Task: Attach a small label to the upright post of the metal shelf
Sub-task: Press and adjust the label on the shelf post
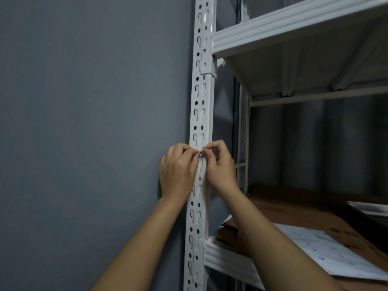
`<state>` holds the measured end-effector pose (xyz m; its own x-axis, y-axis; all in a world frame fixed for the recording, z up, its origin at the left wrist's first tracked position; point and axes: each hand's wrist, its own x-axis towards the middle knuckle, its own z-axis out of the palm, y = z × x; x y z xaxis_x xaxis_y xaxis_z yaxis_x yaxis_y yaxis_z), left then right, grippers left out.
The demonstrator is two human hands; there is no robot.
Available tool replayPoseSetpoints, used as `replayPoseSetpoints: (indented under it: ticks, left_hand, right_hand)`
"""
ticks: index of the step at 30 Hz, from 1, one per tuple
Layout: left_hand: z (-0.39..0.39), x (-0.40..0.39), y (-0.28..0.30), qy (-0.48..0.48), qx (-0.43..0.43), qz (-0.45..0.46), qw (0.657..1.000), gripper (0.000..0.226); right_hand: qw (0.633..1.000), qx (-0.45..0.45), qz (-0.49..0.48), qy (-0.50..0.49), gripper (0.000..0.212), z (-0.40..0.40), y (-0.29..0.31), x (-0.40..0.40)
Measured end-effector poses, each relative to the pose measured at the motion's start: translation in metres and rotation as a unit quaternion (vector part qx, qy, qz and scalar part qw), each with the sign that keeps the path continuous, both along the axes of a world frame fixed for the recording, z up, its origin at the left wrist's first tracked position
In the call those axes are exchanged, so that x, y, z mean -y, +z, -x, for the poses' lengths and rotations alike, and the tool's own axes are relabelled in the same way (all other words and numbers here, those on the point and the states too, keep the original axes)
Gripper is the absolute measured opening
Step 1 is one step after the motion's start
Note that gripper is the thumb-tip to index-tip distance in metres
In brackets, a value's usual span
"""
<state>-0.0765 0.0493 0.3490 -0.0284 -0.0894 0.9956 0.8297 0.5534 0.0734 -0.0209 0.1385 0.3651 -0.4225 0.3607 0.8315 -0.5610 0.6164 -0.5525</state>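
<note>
A white metal shelf [294,34] stands against a grey wall, its slotted upright post [201,114] running top to bottom. On the lower shelf board [226,261] lie flattened brown cardboard boxes [294,211], with what looks like a printed white sheet [327,253] on top.

Both hands, left [178,171] and right [218,164], pinch a small label [201,153] against the white upright post [201,114], below the upper shelf [294,28].

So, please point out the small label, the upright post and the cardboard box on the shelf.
label [201,153], head view, the sliver visible between both hands' fingertips.
upright post [198,114], head view, its slotted front face above the hands.
cardboard box [294,213], head view, its brown top.
</note>
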Motion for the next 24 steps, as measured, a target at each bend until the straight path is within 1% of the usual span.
replayPoseSetpoints:
  ticks: [6,9,15,24]
  left_hand:
    - [0.0024,0.0010,0.0064,0.110,-0.089,0.035,0.989,0.020]
    - [0.0047,-0.0005,0.0087,0.140,-0.113,0.035,0.983,0.020]
    - [0.0082,-0.0026,0.0075,0.130,-0.131,0.023,0.983,0.020]
    - [0.0093,-0.0026,0.0034,0.092,-0.110,0.029,0.989,0.018]
  right_hand:
    - [1.000,0.004,0.011,0.003,0.023,0.0015,-0.0009,0.0004]
    - [1.000,-0.002,0.013,0.001,0.026,0.0021,-0.0008,0.0006]
    - [1.000,-0.001,0.021,0.001,0.024,0.0045,-0.0015,0.0003]
    - [1.000,-0.006,0.017,0.004,0.026,0.0038,-0.0017,-0.0005]
